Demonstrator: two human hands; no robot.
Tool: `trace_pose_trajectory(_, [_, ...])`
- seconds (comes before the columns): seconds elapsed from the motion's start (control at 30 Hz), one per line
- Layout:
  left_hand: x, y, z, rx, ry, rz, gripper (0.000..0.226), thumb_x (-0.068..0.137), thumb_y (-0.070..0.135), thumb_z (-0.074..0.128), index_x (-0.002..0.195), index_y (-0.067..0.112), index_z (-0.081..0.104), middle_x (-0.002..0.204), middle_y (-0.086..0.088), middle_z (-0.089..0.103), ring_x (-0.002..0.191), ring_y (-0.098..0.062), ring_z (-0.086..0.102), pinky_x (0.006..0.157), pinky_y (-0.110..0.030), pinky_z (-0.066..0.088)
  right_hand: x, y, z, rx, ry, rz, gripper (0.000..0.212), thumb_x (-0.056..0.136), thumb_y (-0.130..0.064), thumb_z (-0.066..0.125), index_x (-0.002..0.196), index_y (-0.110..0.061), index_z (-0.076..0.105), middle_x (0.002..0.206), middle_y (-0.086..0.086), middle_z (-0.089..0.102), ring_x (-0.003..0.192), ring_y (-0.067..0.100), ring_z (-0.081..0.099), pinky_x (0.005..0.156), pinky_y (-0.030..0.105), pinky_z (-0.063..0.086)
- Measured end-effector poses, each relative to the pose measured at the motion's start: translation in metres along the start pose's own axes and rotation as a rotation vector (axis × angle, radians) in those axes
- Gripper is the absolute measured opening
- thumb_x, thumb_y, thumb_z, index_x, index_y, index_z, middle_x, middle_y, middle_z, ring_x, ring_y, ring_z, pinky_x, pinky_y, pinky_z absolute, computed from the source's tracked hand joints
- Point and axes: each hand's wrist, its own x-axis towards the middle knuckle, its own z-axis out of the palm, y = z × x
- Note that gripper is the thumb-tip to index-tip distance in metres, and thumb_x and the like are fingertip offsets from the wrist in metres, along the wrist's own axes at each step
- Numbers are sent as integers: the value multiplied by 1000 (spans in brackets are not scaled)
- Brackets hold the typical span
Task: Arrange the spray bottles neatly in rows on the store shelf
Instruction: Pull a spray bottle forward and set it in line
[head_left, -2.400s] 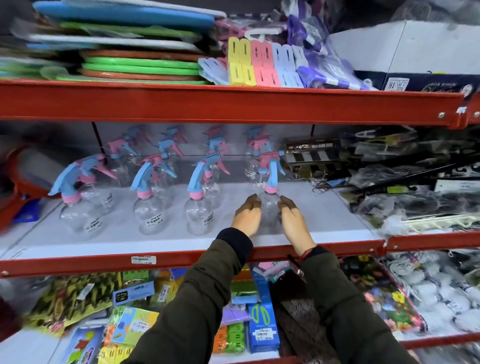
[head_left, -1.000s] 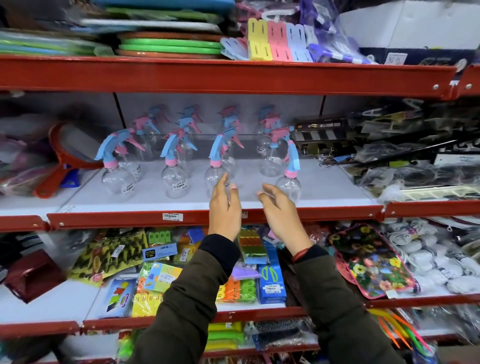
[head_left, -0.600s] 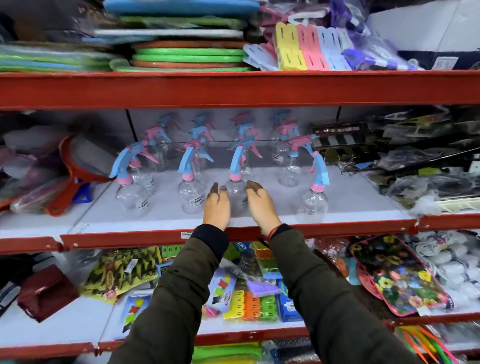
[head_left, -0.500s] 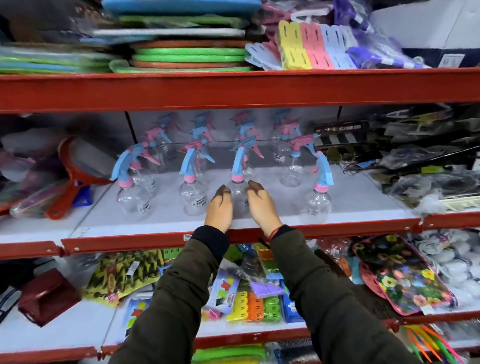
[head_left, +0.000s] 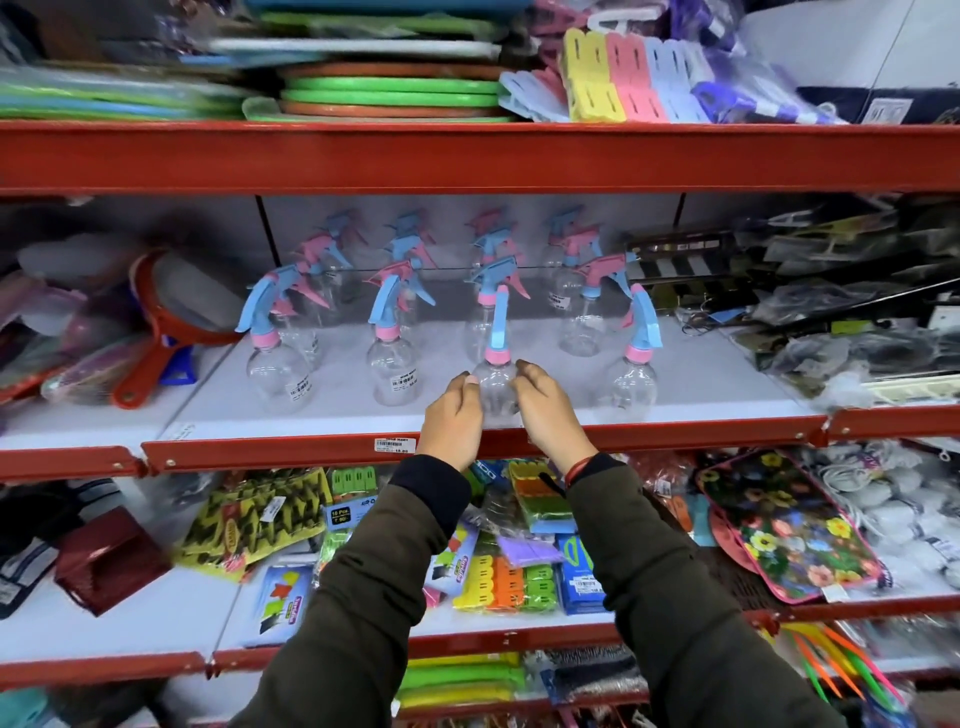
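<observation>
Big red-framed store shelf (head_left: 701, 358) with a white deck, and the clear spray bottles sit on it in rows running front to back, all with blue-and-pink trigger heads. Front row has four: far-left bottle (head_left: 278, 376), next one (head_left: 392, 371), the third bottle (head_left: 496, 384) and the right-end bottle (head_left: 631, 382) close to the front lip. Both arms in dark olive sleeves reach in from below. Left hand (head_left: 452, 423) and right hand (head_left: 550, 413) are cupped around that third bottle from either side, fingertips curled against its round belly, so it's gripped between both. Little price tag (head_left: 396, 444) on the red edge just left of the left wrist.
</observation>
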Motion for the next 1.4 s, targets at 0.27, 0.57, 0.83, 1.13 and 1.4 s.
trace_pose_trajectory(0.27, [-10, 3, -4, 52, -30, 21, 53, 97, 39, 28, 144, 16, 35, 151, -8, 39, 139, -23, 35, 107, -26, 24, -17, -2, -2, -8, 34, -4, 49, 96, -22, 40, 144, -11, 37, 150, 9, 43, 132, 19, 43, 105, 26, 31])
trace_pose_trajectory(0.57, [-30, 4, -19, -89, 149, 117, 49, 96, 40, 33, 140, 21, 42, 147, -1, 44, 134, -13, 39, 106, -22, 25, -58, -8, -3, 36, 209, -121, 43, 96, -27, 43, 137, -17, 47, 144, 6, 46, 133, 19, 44, 112, 34, 34])
trace_pose_trajectory(0.83, [-36, -25, -66, -122, 267, 63, 51, 97, 37, 32, 144, 19, 35, 151, -2, 37, 138, -16, 34, 108, -22, 23, -73, -25, 69, 106, 38, -116, 46, 96, -24, 44, 141, -17, 46, 147, 4, 45, 130, 11, 44, 106, 23, 32])
trace_pose_trajectory(1.13, [33, -29, -115, -3, 77, -34, 50, 98, 26, 31, 143, 5, 33, 152, -16, 35, 138, -28, 34, 110, -30, 25, -2, -45, 129, 120, 73, 62, 48, 96, -16, 39, 143, -8, 39, 151, 10, 42, 137, 23, 41, 100, 21, 28])
trace_pose_trajectory(1.4, [38, -39, -128, 55, -43, -8, 46, 97, 26, 31, 140, 11, 39, 141, -18, 49, 126, -32, 48, 99, -29, 35, 3, -45, 141, 41, 72, 76, 46, 95, -13, 36, 141, -6, 44, 147, 12, 48, 133, 27, 45, 107, 28, 32])
